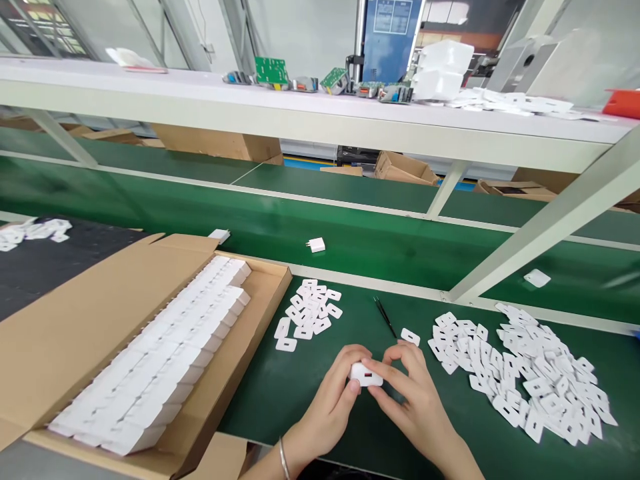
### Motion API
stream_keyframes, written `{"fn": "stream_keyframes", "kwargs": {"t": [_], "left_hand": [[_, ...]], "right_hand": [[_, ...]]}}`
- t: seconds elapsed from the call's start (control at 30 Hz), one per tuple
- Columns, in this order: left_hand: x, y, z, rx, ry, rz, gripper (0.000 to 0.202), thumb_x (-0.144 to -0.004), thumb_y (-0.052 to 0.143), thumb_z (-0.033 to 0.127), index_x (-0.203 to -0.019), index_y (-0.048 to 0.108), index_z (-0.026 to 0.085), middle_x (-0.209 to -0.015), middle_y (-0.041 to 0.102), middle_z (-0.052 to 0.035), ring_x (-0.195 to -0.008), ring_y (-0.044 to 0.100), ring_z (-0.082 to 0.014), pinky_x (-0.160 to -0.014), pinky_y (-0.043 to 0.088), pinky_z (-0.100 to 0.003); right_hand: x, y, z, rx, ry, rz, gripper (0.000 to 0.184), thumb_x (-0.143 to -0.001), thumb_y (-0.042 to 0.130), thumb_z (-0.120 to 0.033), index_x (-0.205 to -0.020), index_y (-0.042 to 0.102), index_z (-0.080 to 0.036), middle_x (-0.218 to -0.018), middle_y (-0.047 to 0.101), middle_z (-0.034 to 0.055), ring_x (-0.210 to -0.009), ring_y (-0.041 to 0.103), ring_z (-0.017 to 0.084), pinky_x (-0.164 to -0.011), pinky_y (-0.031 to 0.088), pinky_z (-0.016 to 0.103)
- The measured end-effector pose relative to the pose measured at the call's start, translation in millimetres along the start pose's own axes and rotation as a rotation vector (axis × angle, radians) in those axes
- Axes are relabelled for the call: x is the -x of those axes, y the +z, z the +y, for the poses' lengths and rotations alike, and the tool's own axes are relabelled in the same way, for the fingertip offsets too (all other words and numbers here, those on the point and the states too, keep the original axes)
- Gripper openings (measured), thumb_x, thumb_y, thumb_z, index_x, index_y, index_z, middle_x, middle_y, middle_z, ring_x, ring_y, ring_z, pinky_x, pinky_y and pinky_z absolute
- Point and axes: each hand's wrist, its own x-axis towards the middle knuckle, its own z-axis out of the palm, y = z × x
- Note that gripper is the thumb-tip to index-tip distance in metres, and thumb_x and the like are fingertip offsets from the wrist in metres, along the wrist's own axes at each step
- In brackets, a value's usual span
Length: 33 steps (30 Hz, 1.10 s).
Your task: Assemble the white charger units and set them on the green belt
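Holding one white charger [366, 375] between both hands at lower centre of frame.
Left hand [330, 400] and right hand [413, 393] pinch it with fingertips over the green mat [280, 393]; labels [525, 373] right, carton [150, 353] left, tweezers [385, 317] just above.

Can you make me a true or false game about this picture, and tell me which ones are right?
1. The left hand and the right hand hold one white charger together. True.
2. The cardboard box has nothing in it. False: rows of boxed chargers fill it.
3. The black tweezers are in the right hand. False: they lie on the green mat, beyond the hands.
4. The big pile of flat white pieces lies to the right of the hands. True.
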Motion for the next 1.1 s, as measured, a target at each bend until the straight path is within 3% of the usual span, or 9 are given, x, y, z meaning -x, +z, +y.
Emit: {"fn": "stream_keyframes", "kwargs": {"t": [0.13,0.3,0.4,0.53,0.63,0.83,1.1], "left_hand": [[-1,4.4,-6,0.085,-0.014,0.034,0.038,-0.112,0.03,0.043,-0.131,0.058,0.024,-0.135,0.054,-0.0125,-0.112,0.057,-0.0235,-0.088,0.054,-0.034],[2,11.9,-20,0.033,-0.016,0.051,0.042,-0.112,0.027,0.047,-0.13,0.058,0.024,-0.138,0.045,-0.013,-0.121,0.053,-0.0249,-0.103,0.05,-0.04],[3,12.6,-25,-0.023,-0.052,0.06,0.048,-0.112,0.023,0.048,-0.136,0.057,0.024,-0.134,0.045,-0.013,-0.118,0.054,-0.0244,-0.103,0.05,-0.041],[0,10.0,-27,-0.111,-0.052,0.029,0.05,-0.112,0.025,0.047,-0.141,0.058,0.025,-0.125,0.057,-0.0123,-0.116,0.056,-0.0253,-0.102,0.05,-0.042],[-3,9.0,-28,-0.126,-0.038,0.023,0.045,-0.111,0.034,0.046,-0.133,0.067,0.025,-0.116,0.066,-0.0104,-0.108,0.059,-0.0245,-0.094,0.052,-0.037],[-7,9.9,-38,-0.106,0.034,0.115,0.047,-0.109,0.04,0.05,-0.117,0.075,0.02,-0.096,0.065,-0.0085,-0.087,0.059,-0.0214,-0.076,0.05,-0.032],[-9,7.9,-28,-0.027,-0.077,0.06,0.047,-0.111,0.036,0.047,-0.121,0.073,0.02,-0.11,0.07,-0.0098,-0.105,0.063,-0.0232,-0.092,0.051,-0.035]], "right_hand": [[6,16,-2,-0.254,0.236,0.01,0.04,-0.103,0.056,-0.044,-0.141,0.063,-0.035,-0.106,0.064,0.0073,-0.098,0.065,0.025,-0.085,0.059,0.039],[15,46,-1,-0.536,0.501,-0.012,0.044,-0.11,0.034,-0.05,-0.132,0.063,-0.026,-0.107,0.072,0.0058,-0.085,0.067,0.02,-0.078,0.057,0.031],[21,61,4,-0.546,0.526,0.071,0.044,-0.109,0.037,-0.052,-0.124,0.066,-0.023,-0.107,0.073,0.0061,-0.082,0.067,0.02,-0.073,0.055,0.029],[30,69,13,-0.475,0.515,0.15,0.042,-0.107,0.043,-0.052,-0.121,0.067,-0.021,-0.093,0.073,0.0058,-0.077,0.067,0.021,-0.069,0.053,0.029],[34,69,15,-0.473,0.508,0.154,0.041,-0.106,0.044,-0.053,-0.119,0.066,-0.021,-0.081,0.069,0.0027,-0.071,0.065,0.02,-0.063,0.051,0.028],[33,72,12,-0.618,0.517,0.173,0.04,-0.105,0.045,-0.056,-0.119,0.063,-0.023,-0.093,0.074,0.0046,-0.079,0.069,0.021,-0.07,0.055,0.029],[35,79,19,-0.581,0.56,0.194,0.036,-0.102,0.054,-0.054,-0.114,0.063,-0.021,-0.078,0.069,0.0014,-0.067,0.062,0.018,-0.061,0.049,0.027]]}}
